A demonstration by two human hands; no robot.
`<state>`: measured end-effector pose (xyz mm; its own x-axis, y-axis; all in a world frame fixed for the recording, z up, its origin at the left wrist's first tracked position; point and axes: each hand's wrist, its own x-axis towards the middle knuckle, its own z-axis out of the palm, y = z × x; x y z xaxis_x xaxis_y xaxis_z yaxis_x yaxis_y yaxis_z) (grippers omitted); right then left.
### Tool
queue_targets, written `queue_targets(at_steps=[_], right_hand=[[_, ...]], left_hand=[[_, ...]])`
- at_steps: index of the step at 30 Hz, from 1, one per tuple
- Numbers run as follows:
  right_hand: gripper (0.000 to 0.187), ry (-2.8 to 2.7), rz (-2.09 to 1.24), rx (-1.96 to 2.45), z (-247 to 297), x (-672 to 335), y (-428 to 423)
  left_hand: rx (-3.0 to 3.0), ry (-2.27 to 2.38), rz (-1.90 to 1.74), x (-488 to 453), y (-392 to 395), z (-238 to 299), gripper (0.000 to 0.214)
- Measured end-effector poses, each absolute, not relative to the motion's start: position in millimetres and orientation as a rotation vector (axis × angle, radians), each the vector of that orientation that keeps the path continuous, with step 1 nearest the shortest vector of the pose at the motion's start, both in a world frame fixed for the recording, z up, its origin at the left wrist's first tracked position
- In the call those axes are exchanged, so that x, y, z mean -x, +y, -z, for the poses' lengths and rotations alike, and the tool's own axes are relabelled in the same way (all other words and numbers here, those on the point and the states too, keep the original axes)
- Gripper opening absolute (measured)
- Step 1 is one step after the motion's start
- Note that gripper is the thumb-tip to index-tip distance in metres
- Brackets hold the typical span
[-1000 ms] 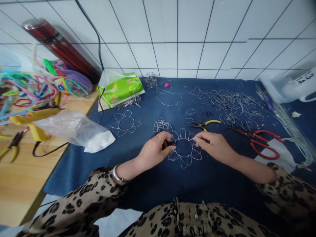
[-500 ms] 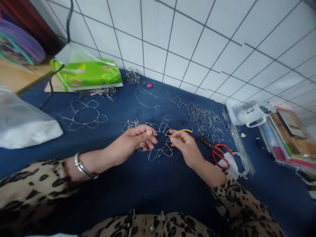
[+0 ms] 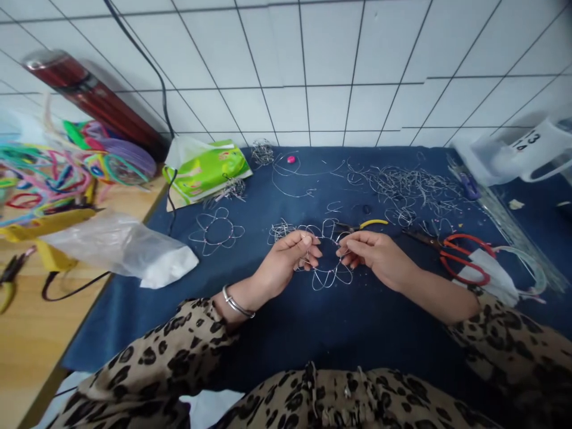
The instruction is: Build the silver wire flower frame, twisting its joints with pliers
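Between my two hands is a flower-shaped wire frame (image 3: 325, 280), a thin silvery ring with looped petals. My left hand (image 3: 286, 256) pinches its left side between thumb and fingers. On the opposite side my right hand (image 3: 370, 253) has its fingers closed on the ring; the fingertips partly hide the wire. A second wire flower (image 3: 217, 231) with small pink marks lies flat on the blue cloth to the left. Just behind the held frame are a small heap of wire (image 3: 281, 231) and yellow-handled pliers (image 3: 373, 223).
Red-handled scissors (image 3: 467, 259) lie right of my right hand. Behind them spreads a tangle of wire offcuts (image 3: 411, 185). A white mug (image 3: 536, 149) stands at the back right. On the left are a green tissue pack (image 3: 210, 167), a plastic bag (image 3: 129, 247) and a red flask (image 3: 96, 98).
The view has swung left and levelled, bringing the flask and coloured strips into sight. Both hands keep hold of the wire flower, the right one slightly farther from the left.
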<state>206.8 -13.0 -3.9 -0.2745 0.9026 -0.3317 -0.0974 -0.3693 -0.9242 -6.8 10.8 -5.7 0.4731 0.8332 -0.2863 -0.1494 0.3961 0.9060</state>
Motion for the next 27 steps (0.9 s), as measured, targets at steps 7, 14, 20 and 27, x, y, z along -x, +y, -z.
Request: queue_targets(at_steps=[7,14,20,27], right_hand=[[0.023,-1.069,-1.761,1.218,3.8,-206.6,-13.5],[0.023,-0.932,-1.718,1.207,7.1,-209.3,-13.0],[0.02,-0.908,-1.682,1.211,8.5,-208.9,-14.5],[0.021,-1.01,-1.713,1.215,6.2,-209.4,-16.0]], left_hand=[[-0.979,0.85,-0.721,7.2,11.0,9.2,0.019],[-1.063,0.861,-0.598,12.4,13.8,-2.1,0.026],[-1.18,0.898,-0.483,14.7,13.3,-8.8,0.026],[-1.166,0.991,-0.524,14.3,12.7,-8.2,0.018]])
